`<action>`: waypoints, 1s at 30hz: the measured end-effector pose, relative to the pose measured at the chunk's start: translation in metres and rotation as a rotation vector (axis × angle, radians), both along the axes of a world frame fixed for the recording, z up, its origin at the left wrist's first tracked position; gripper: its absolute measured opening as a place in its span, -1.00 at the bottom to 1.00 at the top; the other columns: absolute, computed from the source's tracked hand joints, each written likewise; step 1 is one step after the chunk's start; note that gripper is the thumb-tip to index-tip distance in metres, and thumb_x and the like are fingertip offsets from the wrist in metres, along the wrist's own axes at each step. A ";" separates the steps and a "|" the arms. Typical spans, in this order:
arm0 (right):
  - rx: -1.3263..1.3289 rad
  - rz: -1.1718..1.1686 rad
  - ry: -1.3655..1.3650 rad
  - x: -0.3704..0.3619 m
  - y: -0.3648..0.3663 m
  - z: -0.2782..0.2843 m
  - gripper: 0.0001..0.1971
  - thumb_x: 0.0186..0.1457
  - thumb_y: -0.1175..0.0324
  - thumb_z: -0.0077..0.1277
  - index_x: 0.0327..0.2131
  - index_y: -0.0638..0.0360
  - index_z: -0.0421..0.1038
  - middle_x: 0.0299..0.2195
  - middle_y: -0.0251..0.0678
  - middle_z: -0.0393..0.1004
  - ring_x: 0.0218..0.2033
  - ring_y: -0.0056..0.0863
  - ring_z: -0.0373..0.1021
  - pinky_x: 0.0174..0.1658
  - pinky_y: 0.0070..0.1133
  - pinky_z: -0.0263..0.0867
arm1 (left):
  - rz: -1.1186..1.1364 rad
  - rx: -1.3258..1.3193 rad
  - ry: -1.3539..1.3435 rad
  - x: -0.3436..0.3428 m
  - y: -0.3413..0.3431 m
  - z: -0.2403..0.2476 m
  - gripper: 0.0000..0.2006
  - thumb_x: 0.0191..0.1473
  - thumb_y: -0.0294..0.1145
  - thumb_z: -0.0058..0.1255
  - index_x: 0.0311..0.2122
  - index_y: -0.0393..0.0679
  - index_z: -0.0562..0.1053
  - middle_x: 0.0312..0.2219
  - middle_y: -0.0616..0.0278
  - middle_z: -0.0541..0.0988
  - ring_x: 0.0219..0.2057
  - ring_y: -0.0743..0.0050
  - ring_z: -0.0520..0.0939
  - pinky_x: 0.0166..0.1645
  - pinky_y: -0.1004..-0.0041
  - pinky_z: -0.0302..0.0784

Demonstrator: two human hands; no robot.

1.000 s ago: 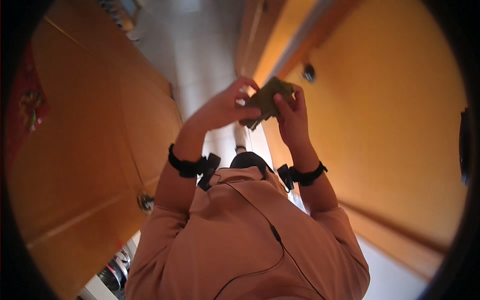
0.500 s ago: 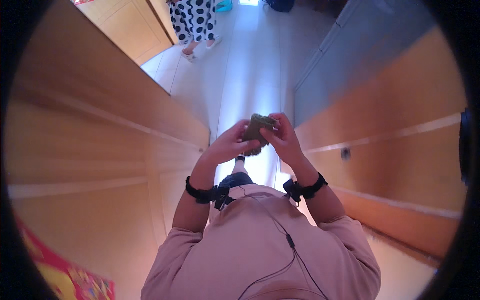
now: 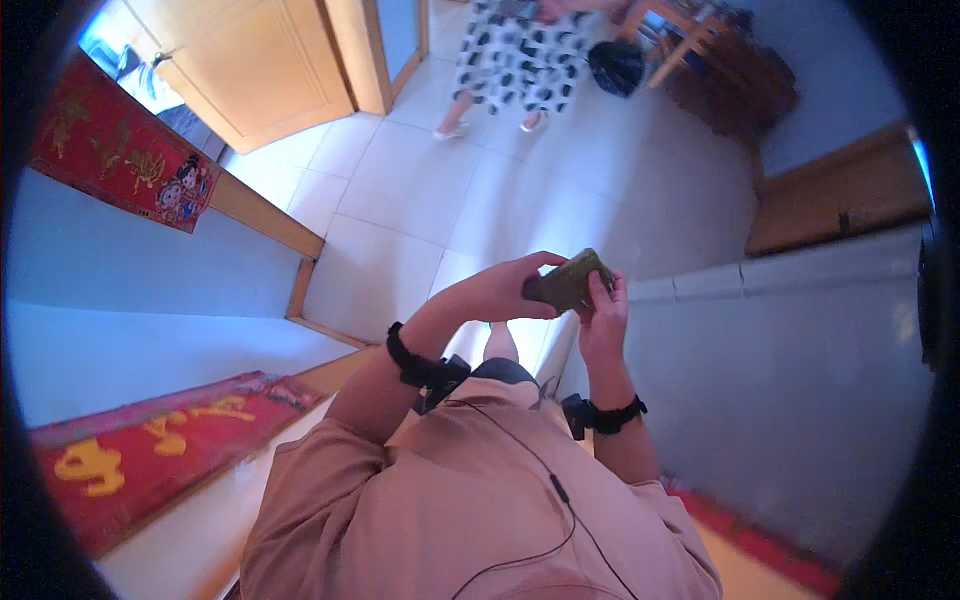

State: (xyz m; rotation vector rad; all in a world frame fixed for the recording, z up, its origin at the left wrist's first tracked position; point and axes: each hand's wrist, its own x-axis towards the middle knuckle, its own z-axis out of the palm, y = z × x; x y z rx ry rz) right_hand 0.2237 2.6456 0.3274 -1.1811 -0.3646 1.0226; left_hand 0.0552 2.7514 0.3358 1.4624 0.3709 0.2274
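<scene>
Between my two hands is a folded green cloth-like bundle (image 3: 572, 282), small and roughly rectangular, with a fuzzy surface. My left hand (image 3: 510, 287) wraps round its left end, the thumb below and the fingers above. On its right end my right hand (image 3: 606, 310) pinches it, fingertips on the top face and edge. I hold it in front of me at waist height, above the tiled floor (image 3: 400, 215). Black straps with small dark devices circle both of my wrists.
Ahead stands a person in spotted trousers (image 3: 520, 60). A black bag (image 3: 617, 68) and a wooden stool (image 3: 680, 40) are at the far right. An open wooden door (image 3: 255, 65) is at far left. Red banners (image 3: 170, 440) hang on the left wall; a grey wall (image 3: 760, 380) runs along my right.
The wooden panels beside me have given way to the red-bannered doorway and grey wall as I moved forward. The bundle has shifted right and tilted, still in both hands.
</scene>
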 end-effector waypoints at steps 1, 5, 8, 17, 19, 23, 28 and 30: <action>-0.023 0.046 0.008 0.007 0.030 -0.012 -0.77 0.22 0.33 -0.03 -0.12 0.15 0.19 -0.23 -0.31 0.38 -0.23 -0.55 0.39 -0.23 -0.56 0.43 | 0.038 0.003 0.009 -0.001 0.025 -0.006 -0.33 0.02 -0.54 0.15 0.22 -0.17 0.12 -0.24 0.09 0.54 -0.18 0.42 0.56 -0.06 0.42 0.50; -0.019 0.361 -0.025 0.011 0.171 -0.028 -0.73 0.22 0.31 -0.02 -0.11 0.17 0.17 -0.22 -0.28 0.38 -0.21 -0.53 0.39 -0.19 -0.53 0.44 | 0.271 -0.093 0.066 -0.028 0.117 -0.031 -0.30 0.02 -0.61 0.11 0.25 -0.13 0.08 -0.22 0.08 0.54 -0.14 0.36 0.56 -0.04 0.40 0.51; 0.069 0.604 -0.224 -0.012 0.274 -0.018 -0.74 0.20 0.35 0.01 -0.13 0.17 0.17 -0.23 -0.29 0.37 -0.22 -0.57 0.37 -0.23 -0.58 0.43 | 0.567 0.063 0.366 -0.056 0.182 -0.001 -0.28 0.04 -0.43 0.17 0.26 -0.12 0.08 -0.08 0.01 0.47 -0.05 0.26 0.52 0.01 0.35 0.48; 0.479 1.047 -0.655 -0.125 0.483 -0.002 -0.65 0.10 0.42 0.11 -0.07 0.21 0.22 -0.26 -0.23 0.42 -0.32 -0.45 0.44 -0.24 -0.54 0.42 | 0.863 -0.264 -0.214 -0.114 0.344 -0.016 -0.22 0.21 -0.12 -0.03 0.34 -0.16 -0.17 0.12 0.14 0.27 0.12 0.35 0.34 0.18 0.37 0.28; 0.381 1.085 -0.781 -0.147 0.532 -0.032 -0.68 0.09 0.44 0.11 -0.10 0.20 0.27 -0.31 -0.28 0.42 -0.38 -0.48 0.40 -0.28 -0.59 0.39 | 0.926 -0.334 -0.150 -0.143 0.389 -0.034 -0.35 0.27 -0.13 -0.14 0.33 -0.16 -0.06 0.07 0.21 0.33 0.08 0.43 0.37 0.14 0.43 0.31; 0.237 1.078 -0.584 -0.180 0.612 -0.051 -0.74 0.11 0.54 0.04 -0.11 0.19 0.28 -0.38 -0.37 0.42 -0.41 -0.60 0.35 -0.32 -0.64 0.33 | 0.818 -0.351 -0.203 -0.190 0.472 -0.072 -0.49 0.32 -0.16 -0.26 0.28 -0.17 0.10 -0.02 0.26 0.43 0.00 0.53 0.43 0.08 0.45 0.37; 0.130 1.128 -0.290 -0.228 0.699 -0.030 -0.75 0.18 0.51 -0.07 -0.06 0.21 0.21 -0.20 -0.35 0.39 -0.25 -0.66 0.34 -0.19 -0.65 0.30 | 0.876 -0.551 -0.332 -0.262 0.560 -0.037 -0.51 0.33 -0.16 -0.31 0.26 -0.17 0.14 0.03 0.17 0.41 0.02 0.42 0.47 0.09 0.43 0.41; 0.050 1.022 0.047 -0.243 0.723 -0.026 -0.77 0.25 0.42 -0.16 -0.04 0.22 0.20 -0.13 -0.33 0.35 -0.13 -0.65 0.31 -0.10 -0.63 0.25 | 0.957 -0.665 -0.470 -0.287 0.579 -0.032 -0.51 0.33 -0.15 -0.33 0.26 -0.17 0.14 0.06 0.14 0.40 0.05 0.38 0.46 0.10 0.41 0.41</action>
